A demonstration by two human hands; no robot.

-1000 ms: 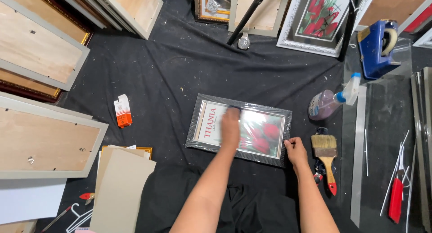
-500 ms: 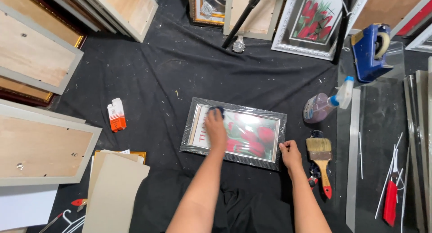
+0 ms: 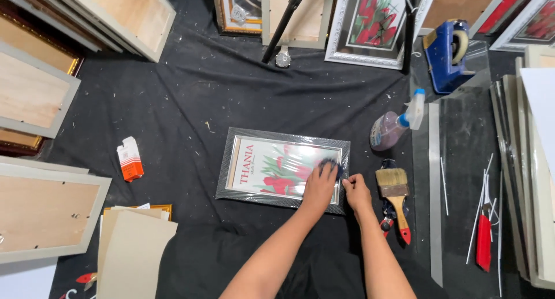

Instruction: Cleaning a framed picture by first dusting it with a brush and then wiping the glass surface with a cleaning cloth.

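Observation:
A dark-framed picture [image 3: 272, 166] with red flowers under glass lies flat on the black cloth. My left hand [image 3: 321, 186] presses a dark blue cloth [image 3: 330, 164] onto the glass near the frame's right end. My right hand [image 3: 356, 192] rests on the frame's lower right corner, fingers curled against its edge.
A spray bottle [image 3: 394, 124], a paintbrush [image 3: 396, 198] and pliers lie right of the frame. A blue tape dispenser [image 3: 448, 53] and a metal ruler [image 3: 435, 189] sit further right. An orange-and-white box [image 3: 130, 158] lies left. Frame backs and boards [image 3: 46, 209] line the left; framed pictures stand behind.
My left hand has slid the blue cloth across the glass from the left part to the right end. My right hand stays on the frame's lower right corner.

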